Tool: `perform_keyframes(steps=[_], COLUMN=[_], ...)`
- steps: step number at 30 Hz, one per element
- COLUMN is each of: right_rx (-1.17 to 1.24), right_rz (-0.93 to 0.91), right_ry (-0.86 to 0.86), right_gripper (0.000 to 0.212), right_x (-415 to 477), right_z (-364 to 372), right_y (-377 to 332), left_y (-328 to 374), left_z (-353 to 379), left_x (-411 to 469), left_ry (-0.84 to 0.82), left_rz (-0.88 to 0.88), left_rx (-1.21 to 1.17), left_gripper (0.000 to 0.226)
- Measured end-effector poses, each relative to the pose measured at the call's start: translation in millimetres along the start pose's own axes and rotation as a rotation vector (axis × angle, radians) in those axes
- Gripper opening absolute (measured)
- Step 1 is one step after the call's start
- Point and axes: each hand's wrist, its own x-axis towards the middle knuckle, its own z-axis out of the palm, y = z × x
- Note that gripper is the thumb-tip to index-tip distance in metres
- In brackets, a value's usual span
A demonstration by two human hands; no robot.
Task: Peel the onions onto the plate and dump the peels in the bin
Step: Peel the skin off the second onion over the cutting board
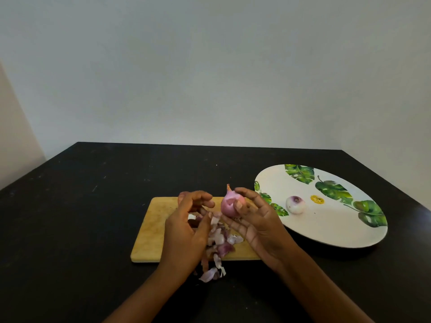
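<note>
Half-peeled pink onion [229, 204] in right hand [258, 227]; peeled onion [295, 204] on leaf-print plate [326, 227]; peels [219, 240] heaped on board [149, 229]

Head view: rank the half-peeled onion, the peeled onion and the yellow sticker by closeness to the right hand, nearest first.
1. The half-peeled onion, held in the right hand above the cutting board.
2. The peeled onion, lying on the plate to that hand's right.
3. The yellow sticker, on the plate too, farther right, beyond the peeled onion.
</note>
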Motion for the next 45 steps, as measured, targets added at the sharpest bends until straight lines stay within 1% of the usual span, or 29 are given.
perform_keyframes(steps=[2, 4, 8, 11, 14, 17, 20, 23, 26, 28, 30, 34, 36, 39, 42, 45], right_rx=[-0.034, -0.061, -0.068, -0.055, -0.024, 0.062, 0.114, 0.121, 0.116, 0.122, 0.12, 0.121, 0.141, 0.157, 0.121, 0.11], right_rz=[0.003, 0.022, 0.095, 0.097, 0.095, 0.089, 0.08, 0.082, 0.09, 0.098, 0.107, 0.127, 0.141, 0.161, 0.166, 0.177], right_ry=[-0.032, -0.048, -0.078, -0.068, -0.028, 0.029, 0.067, 0.052, 0.013, -0.024, -0.051, -0.078, -0.089, -0.088, -0.081, -0.095], right_gripper=[0.051, 0.049, 0.033, 0.023, 0.018, 0.021, 0.021, 0.023, 0.031, 0.037, 0.039, 0.036, 0.033, 0.027, 0.03, 0.031], right_x=[-1.9, -3.4, -4.8, -5.5, -4.7, -1.7, 0.9, 1.5, -0.4, -2.2, -4.0, -5.9, -6.6, -5.8, -3.8, -3.3], right_z=[1.0, 2.8, 5.5, 6.3, 5.0, 1.9, -1.3, -2.3, 0.0, 2.0, 3.8, 5.2, 5.1, 3.1, 1.8, 1.8], right_y=[1.8, 2.5, 4.1, 5.1, 5.1, 2.8, -1.3, -1.4, 0.6, 0.8, 0.0, -1.5, -1.6, -0.6, 1.4, 2.8], left_y=[1.5, 4.4, 5.0, 4.7, 4.1, 1.2, -0.8, -4.1, -11.9, -16.7, -18.4, -15.1, -13.5, -12.4, -15.1, -19.3], left_z=[-1.7, -2.2, -3.4, -3.8, -3.1, -3.5, -4.3, -5.3, -6.3, -6.5, -6.6, -7.0, -5.6, -2.9, -3.1, -2.5], left_x=[1.8, 2.5, 2.9, 3.5, 2.8, 2.7, 4.8, 7.1, 8.6, 7.9, 6.9, 7.3, 7.6, 4.8, 3.1, 2.8], left_ry=[-0.001, -0.007, 0.036, 0.073, 0.064, 0.061, 0.064, 0.073, 0.068, 0.068, 0.083, 0.106, 0.071, -0.035, -0.12, -0.134], left_rz=[0.002, -0.003, 0.028, 0.05, 0.056, 0.056, 0.042, 0.04, 0.032, 0.01, 0.004, 0.004, 0.023, 0.087, 0.147, 0.215], left_rx=[-0.023, -0.056, -0.041, -0.018, -0.031, -0.058, -0.052, 0.015, 0.091, 0.147, 0.181, 0.131, 0.092, 0.072, 0.145, 0.233], left_gripper=[0.022, 0.025, 0.038, 0.035, 0.03, 0.022, 0.023, 0.026, 0.019, 0.026, 0.036, 0.053, 0.054, 0.053, 0.063, 0.072])
